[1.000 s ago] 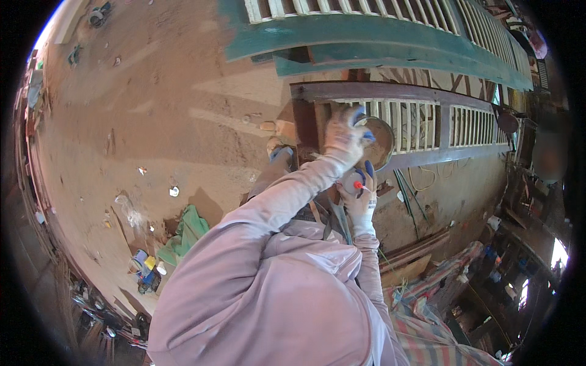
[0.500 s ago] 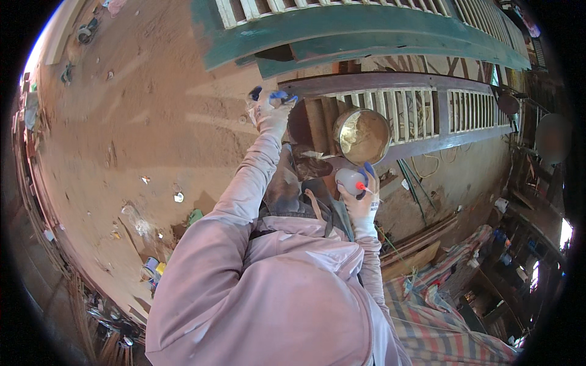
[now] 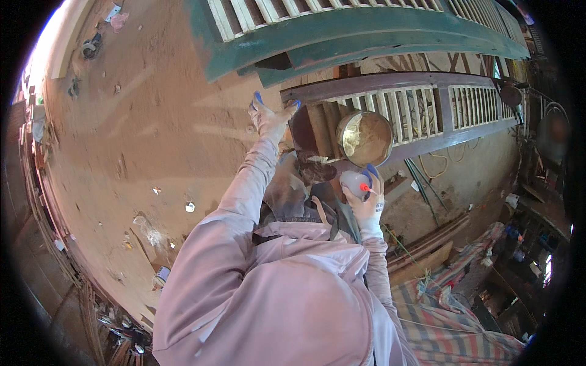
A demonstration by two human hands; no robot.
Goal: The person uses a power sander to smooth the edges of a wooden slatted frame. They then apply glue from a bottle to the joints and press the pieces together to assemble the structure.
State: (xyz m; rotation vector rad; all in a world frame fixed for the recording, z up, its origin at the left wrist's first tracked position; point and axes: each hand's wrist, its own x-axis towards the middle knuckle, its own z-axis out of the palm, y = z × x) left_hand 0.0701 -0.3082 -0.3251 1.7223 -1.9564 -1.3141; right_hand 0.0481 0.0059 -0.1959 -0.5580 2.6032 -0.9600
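The left hand [image 3: 270, 116], gloved, is spread flat against the end of the brown slatted frame [image 3: 390, 97] — clasping nothing. The right hand [image 3: 366, 198], also gloved, grips a small white bottle [image 3: 354, 182] with a red cap, held just below a round metal bowl [image 3: 365, 137] resting against the frame's white slats.

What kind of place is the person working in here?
Probably a rough woodworking or furniture repair yard. A dark wooden frame with pale slats and a green-painted louvred wooden panel lie on a bare dirt floor. Stacked timber boards lie nearby.
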